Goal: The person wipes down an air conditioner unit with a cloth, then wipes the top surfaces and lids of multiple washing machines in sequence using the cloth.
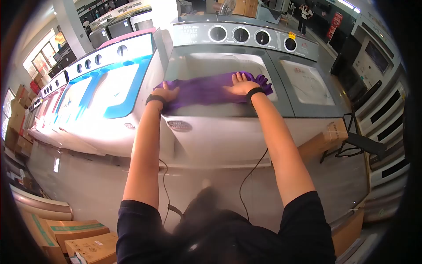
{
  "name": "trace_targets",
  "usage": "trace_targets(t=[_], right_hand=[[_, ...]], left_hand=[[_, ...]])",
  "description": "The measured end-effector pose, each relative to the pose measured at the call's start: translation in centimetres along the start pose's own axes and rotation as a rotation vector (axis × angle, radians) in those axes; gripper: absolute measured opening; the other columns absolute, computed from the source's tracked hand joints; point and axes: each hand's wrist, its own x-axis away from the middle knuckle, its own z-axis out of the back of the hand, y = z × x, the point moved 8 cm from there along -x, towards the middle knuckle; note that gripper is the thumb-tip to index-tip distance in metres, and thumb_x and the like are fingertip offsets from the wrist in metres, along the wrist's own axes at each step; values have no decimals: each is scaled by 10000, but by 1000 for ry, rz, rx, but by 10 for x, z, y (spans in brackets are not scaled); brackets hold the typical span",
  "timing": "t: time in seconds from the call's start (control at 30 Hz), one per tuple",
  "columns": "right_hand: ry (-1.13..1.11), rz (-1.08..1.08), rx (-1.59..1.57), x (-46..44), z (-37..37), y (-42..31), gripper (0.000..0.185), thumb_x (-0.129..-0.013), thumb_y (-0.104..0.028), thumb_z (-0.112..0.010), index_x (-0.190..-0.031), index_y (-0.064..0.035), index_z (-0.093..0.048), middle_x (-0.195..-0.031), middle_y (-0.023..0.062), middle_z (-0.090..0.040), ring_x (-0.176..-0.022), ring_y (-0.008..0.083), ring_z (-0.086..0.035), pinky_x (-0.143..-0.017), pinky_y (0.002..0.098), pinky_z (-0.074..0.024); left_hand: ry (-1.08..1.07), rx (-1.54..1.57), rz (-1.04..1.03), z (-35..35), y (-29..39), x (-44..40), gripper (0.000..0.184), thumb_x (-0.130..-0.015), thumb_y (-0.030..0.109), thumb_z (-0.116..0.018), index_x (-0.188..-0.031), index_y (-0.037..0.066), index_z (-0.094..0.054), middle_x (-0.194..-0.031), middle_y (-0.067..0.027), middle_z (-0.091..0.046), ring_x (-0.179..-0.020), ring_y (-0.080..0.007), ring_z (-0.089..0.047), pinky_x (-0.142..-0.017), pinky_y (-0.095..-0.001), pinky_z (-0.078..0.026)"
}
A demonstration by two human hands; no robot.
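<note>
A purple cloth [202, 90] lies stretched crosswise over the lid of a grey-and-white twin-tub washing machine [211, 132]. Its right end is bunched, and its middle is slightly blurred. My left hand [168, 92] rests on the cloth's left end near the lid's edge, thumb and a finger apart, the other fingers hard to make out. Toward the right end, my right hand [241, 85] presses down with palm flat and fingers spread. Both wrists wear dark bands.
Another washing machine with a blue-trimmed top [127, 88] stands at left. Behind the lid runs a control panel with several knobs [241, 34]. Cardboard boxes [90, 246] sit at lower left, a black stool [362, 143] at right. Cables hang in front. A person [304, 17] stands far back.
</note>
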Motion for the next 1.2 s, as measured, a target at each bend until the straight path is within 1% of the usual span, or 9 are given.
trace_targets(t=[0.37,0.43,0.5,0.53,0.63,0.87,1.0,1.1,1.2], right_hand=[[28,66,-9,99,-23,-2,1035,-781,-721,-440,-1480,-32,-112,-1546,188,-51,-1430,345,-63,-1160,391,-93],[46,76,-38,102,-22,-2,1071,-747,-718,-498,-1473,-18,-139,-1539,201,-86,-1418,361,-126,-1152,375,-146],[-12,42,27,105,-14,-4,1029,-809,-709,-410,-1462,29,-113,-1541,205,-42,-1430,331,-75,-1160,369,-92],[-19,24,42,104,-8,-5,1046,-795,-719,-419,-1461,29,-118,-1541,203,-47,-1430,330,-83,-1159,368,-98],[22,-22,63,84,6,-7,1131,-721,-763,-471,-1458,30,-143,-1541,199,-69,-1428,322,-106,-1157,356,-122],[54,-48,46,-5,40,4,1077,-693,-759,-522,-1460,-55,-245,-1535,174,-152,-1428,306,-120,-1143,360,-184],[79,-140,-10,-42,68,13,1044,-681,-709,-597,-1445,-65,-293,-1512,175,-231,-1391,313,-249,-1112,389,-272],[28,-144,-60,-67,84,15,985,-687,-692,-611,-1413,-72,-367,-1466,176,-334,-1347,297,-347,-1095,367,-306],[141,-147,-78,-96,96,19,964,-686,-684,-622,-1395,-69,-398,-1437,173,-385,-1325,295,-383,-1084,361,-321]], left_hand=[[50,-134,-83,-26,-10,42,899,-819,715,-316,-1486,126,-187,-1418,-216,-389,-1331,-365,-354,-1098,-433,-259],[64,-178,-88,-15,1,35,858,-811,705,-383,-1396,77,-385,-1371,-204,-453,-1294,-334,-414,-1062,-380,-322],[-66,-274,-85,-6,20,42,840,-796,709,-427,-1319,55,-498,-1332,-196,-499,-1265,-323,-453,-1038,-357,-355],[-35,-78,-161,11,33,68,823,-766,732,-466,-1208,51,-599,-1271,-196,-552,-1219,-330,-499,-1014,-358,-383],[78,-101,-314,18,56,40,843,-737,750,-494,-1228,71,-589,-1276,-186,-552,-1220,-332,-497,-1009,-356,-388],[74,-9,-146,28,75,-66,871,-677,751,-570,-1255,99,-576,-1299,-169,-541,-1242,-311,-483,-1031,-360,-363],[-17,36,-170,62,99,-73,957,-637,809,-552,-1231,60,-590,-1286,-186,-547,-1256,-314,-472,-1033,-361,-358],[10,128,-418,115,125,-34,1021,-609,836,-557,-1244,36,-575,-1305,-198,-528,-1247,-322,-480,-1033,-365,-357],[-75,116,-394,108,117,-108,1023,-579,845,-578,-1217,45,-601,-1294,-202,-536,-1249,-314,-478,-1034,-367,-359]])
